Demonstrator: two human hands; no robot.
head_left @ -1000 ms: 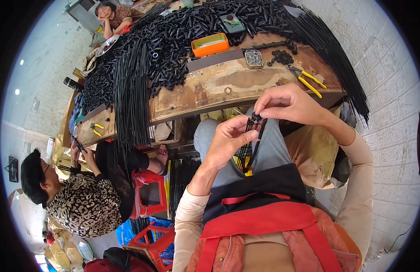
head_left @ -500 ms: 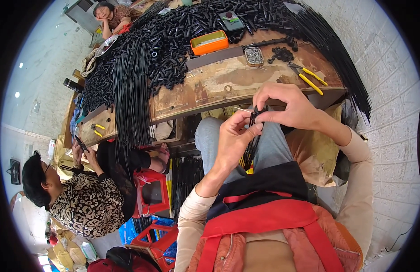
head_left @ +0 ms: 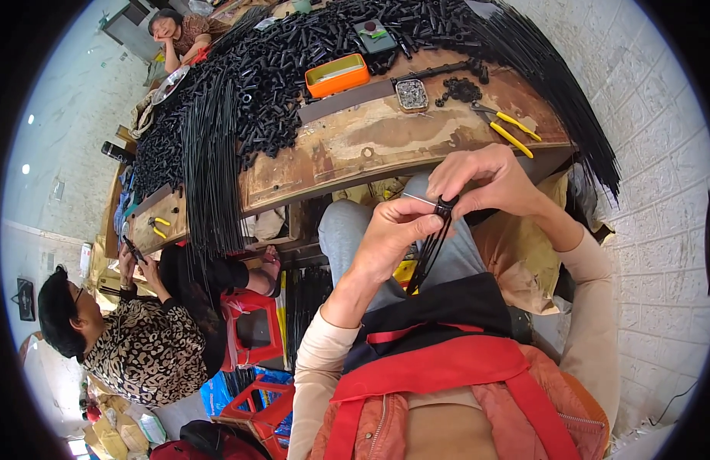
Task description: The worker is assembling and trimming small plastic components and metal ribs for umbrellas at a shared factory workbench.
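We list one thin black rod bundle (head_left: 427, 259) over grey-trousered lap (head_left: 467, 249), long axis slanting bodyward from round black collar (head_left: 445, 205); left hand (head_left: 387, 244) grip pinching it, right hand (head_left: 489, 181) at collar, clasp uncertain.

The left hand (head_left: 389, 239) covers part of the black rod bundle (head_left: 428, 257) (its finer details too small to tell).

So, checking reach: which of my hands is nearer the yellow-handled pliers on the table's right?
Right. Your right hand is just below the pliers in the picture; your left hand is farther, lower and leftward.
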